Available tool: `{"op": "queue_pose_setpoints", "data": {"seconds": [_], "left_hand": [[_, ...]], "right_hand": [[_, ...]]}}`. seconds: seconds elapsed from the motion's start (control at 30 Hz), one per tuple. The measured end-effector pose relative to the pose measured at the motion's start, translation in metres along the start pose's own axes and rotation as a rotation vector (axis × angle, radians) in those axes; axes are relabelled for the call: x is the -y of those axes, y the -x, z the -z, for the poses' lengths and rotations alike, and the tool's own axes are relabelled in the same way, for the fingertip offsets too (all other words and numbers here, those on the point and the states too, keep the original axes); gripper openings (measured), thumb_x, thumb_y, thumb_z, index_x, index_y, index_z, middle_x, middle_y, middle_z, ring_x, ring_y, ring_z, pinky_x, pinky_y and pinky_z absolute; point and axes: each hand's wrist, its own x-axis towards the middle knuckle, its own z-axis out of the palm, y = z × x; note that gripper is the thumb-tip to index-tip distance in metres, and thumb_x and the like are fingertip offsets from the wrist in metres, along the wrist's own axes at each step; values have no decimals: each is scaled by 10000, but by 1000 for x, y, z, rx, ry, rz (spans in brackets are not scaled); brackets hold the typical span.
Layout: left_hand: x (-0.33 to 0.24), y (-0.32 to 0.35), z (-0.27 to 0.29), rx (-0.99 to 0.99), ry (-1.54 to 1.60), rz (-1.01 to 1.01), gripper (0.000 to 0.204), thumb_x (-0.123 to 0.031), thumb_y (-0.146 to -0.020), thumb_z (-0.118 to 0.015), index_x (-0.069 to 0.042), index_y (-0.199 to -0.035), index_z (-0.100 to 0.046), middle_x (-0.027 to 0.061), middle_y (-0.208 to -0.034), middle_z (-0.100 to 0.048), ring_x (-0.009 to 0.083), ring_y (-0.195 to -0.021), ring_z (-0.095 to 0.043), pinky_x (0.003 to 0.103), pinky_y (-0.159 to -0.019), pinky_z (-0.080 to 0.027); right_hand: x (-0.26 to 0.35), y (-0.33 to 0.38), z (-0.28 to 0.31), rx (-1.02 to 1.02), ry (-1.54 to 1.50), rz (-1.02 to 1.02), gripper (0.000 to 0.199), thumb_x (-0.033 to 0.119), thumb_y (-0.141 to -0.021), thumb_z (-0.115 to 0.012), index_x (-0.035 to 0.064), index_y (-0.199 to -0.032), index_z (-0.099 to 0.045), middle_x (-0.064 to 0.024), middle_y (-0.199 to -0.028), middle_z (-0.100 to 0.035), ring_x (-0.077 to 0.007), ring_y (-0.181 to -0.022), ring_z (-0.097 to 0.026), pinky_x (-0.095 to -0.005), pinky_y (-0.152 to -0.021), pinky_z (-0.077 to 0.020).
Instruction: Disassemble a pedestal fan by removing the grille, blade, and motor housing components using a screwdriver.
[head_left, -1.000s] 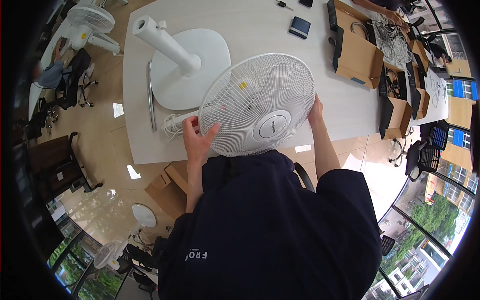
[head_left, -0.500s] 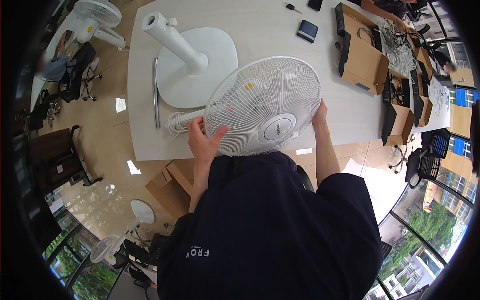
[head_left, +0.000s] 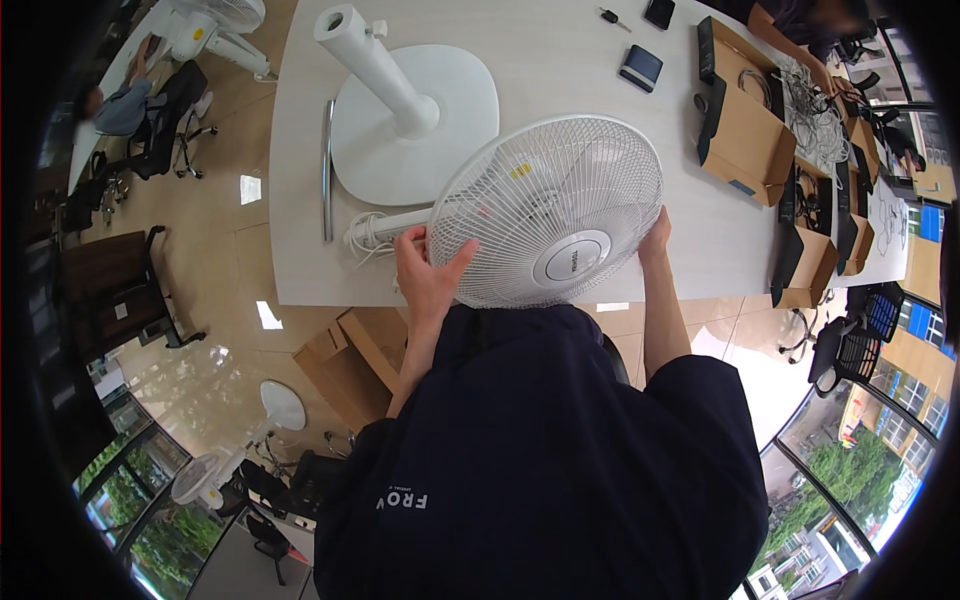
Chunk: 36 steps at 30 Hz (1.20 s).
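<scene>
Head view — both hands (head_left: 430,275) gripping white fan head (head_left: 550,210) — round base (head_left: 440,130) behind.

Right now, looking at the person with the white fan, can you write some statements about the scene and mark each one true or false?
1. Both hands hold the fan head at its round grille, the left hand on one side and the right hand on the other. True.
2. The fan base with its slanted pole lies on the floor. False: it lies on the white table, behind the fan head.
3. Open cardboard boxes stand on the table to the right. True.
4. The grille is black. False: it is white.
5. A curved metal bar lies on the table left of the base. True.
</scene>
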Motion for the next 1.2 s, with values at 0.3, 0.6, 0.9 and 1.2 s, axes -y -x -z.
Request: {"op": "queue_pose_setpoints", "data": {"seconds": [0.3,0.6,0.9,1.2], "left_hand": [[2,-19,12,100,44,42,750,-431,-643,-916,24,-1066,-495,133,-1042,-537,216,-972,-539,346,-805,-484],[-3,-1,5,97,-26,-110,786,-478,-622,-923,1,-1030,-451,124,-1048,-417,247,-981,-451,394,-883,-416],[-7,-5,6,100,-122,-161,778,-471,-609,-937,-27,-1003,-434,59,-902,-505,180,-845,-494,338,-780,-446],[-26,21,4,285,204,-107,625,-363,-631,-950,-32,-948,-525,-25,-728,-548,45,-613,-448,220,-551,-410]], "right_hand": [[-1,2,8,103,184,111,507,336,-1050,-322,-71,-1253,-546,-166,-1186,-632,-246,-1069,-613,-373,-904,-510],[-10,-12,17,100,106,97,529,376,-1043,-328,-50,-1289,-523,-166,-1216,-619,-257,-1100,-608,-386,-936,-508],[7,-7,2,96,-19,-134,488,305,-1037,-343,-16,-1367,-505,-140,-1311,-605,-267,-1194,-579,-380,-1021,-460],[-2,-2,21,60,-261,-115,456,271,-1038,-340,12,-1383,-486,-146,-1278,-600,-298,-1143,-595,-435,-997,-498]]}}
